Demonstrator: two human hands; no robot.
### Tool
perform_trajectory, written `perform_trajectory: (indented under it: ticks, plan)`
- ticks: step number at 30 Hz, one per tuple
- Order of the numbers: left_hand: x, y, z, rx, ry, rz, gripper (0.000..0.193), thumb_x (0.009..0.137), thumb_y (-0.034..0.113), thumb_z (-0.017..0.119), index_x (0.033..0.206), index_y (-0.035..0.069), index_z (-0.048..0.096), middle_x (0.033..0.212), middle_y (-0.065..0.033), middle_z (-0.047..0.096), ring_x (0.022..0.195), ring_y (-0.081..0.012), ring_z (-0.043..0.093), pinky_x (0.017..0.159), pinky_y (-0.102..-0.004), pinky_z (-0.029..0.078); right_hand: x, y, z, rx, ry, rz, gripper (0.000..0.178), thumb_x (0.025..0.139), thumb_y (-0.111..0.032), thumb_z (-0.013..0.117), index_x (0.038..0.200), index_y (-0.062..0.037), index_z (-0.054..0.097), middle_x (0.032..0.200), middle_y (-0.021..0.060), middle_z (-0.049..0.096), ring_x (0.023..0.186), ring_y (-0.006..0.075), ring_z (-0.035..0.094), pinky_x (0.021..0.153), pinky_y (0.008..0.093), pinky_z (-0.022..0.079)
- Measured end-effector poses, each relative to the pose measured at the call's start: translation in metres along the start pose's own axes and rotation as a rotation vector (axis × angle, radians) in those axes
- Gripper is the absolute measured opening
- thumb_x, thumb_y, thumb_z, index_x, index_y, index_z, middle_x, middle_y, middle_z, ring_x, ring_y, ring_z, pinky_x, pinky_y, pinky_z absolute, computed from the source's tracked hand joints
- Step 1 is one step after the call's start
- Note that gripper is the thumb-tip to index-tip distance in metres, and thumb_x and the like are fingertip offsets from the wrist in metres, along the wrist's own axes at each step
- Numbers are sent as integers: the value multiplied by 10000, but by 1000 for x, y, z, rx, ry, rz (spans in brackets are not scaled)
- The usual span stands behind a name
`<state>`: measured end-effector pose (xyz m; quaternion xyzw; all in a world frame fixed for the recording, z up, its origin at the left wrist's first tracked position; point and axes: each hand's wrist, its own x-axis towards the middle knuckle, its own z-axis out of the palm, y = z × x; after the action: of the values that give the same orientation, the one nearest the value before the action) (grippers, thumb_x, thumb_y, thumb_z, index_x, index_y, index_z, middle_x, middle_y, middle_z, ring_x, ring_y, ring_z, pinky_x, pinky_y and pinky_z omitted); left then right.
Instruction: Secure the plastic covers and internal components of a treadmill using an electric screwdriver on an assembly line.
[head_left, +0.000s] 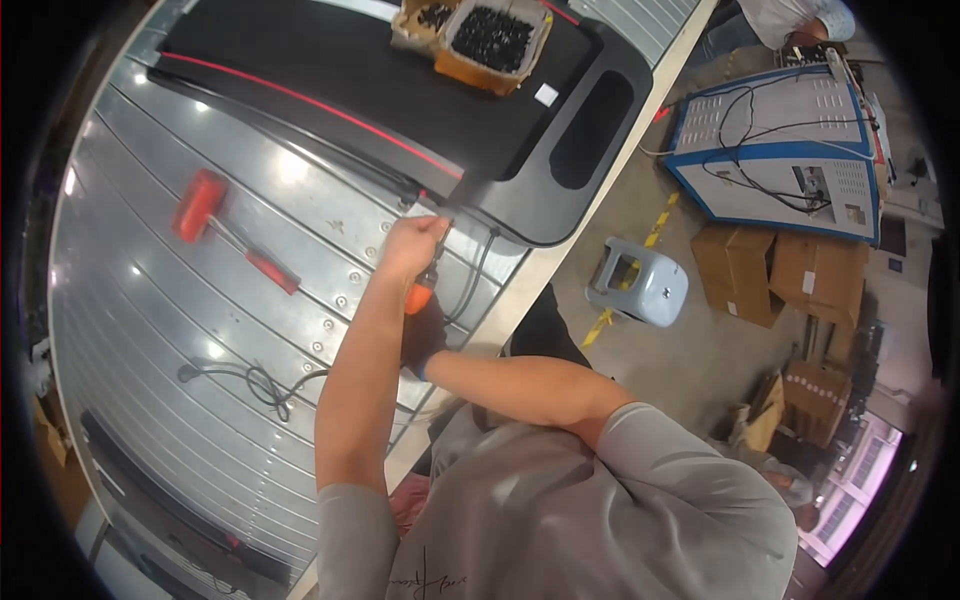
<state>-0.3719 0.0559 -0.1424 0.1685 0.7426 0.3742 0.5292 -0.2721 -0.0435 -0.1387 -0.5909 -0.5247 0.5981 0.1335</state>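
Observation:
A black treadmill deck (330, 80) with red stripes lies across the metal-topped bench. At its near corner, my left hand (412, 247) is closed, fingers pinched together by the frame's edge; what is between them is too small to make out. Just below, an orange-and-black screwdriver (419, 296) points up toward those fingertips. My right hand (424, 335), in a dark glove with a blue cuff, is wrapped round its lower end and partly hidden by my left forearm. A black cable (477, 280) loops beside the tool.
On the bench lie a red mallet (203, 205) and a coiled black cord (262, 388). Boxes of small black parts (492, 42) sit on the deck. Right of the bench are a grey stool (645, 285), cardboard boxes (735, 270) and a blue-white cabinet (770, 150). Another person (800, 20) is far right.

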Motion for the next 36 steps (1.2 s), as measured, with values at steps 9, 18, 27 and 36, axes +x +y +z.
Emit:
perform_trajectory:
  ticks: [9,18,27,36]
  plan:
    - [20,-12,3,-107,-120,7,288,997,222,723,1186,9,764,1009,-57,754,890,-128,634,814,-294,498,20,7,6,-12,82,-108,369,934,-285,697,1173,-33,572,1069,206,699,1026,424,667,854,497,515]
    - [15,-1,-3,-140,-145,-48,289,980,199,739,1189,2,765,1062,-86,776,968,-146,669,892,-310,505,18,1,3,-34,61,49,364,930,-231,693,1173,-5,543,1084,228,694,1041,423,673,861,492,518]
    - [-40,69,53,581,328,1118,79,826,188,674,768,150,637,799,-50,674,810,-283,666,732,-468,498,21,35,-12,-284,-117,-324,307,963,-245,674,1159,-23,594,1100,195,692,1074,366,655,915,450,501]
    - [8,75,117,957,136,1047,794,976,498,589,1637,158,312,1565,-157,389,1414,-337,361,1086,-470,340,-3,161,-6,223,-620,48,243,1045,-235,597,1208,-60,637,1192,129,656,1139,226,602,993,383,488]
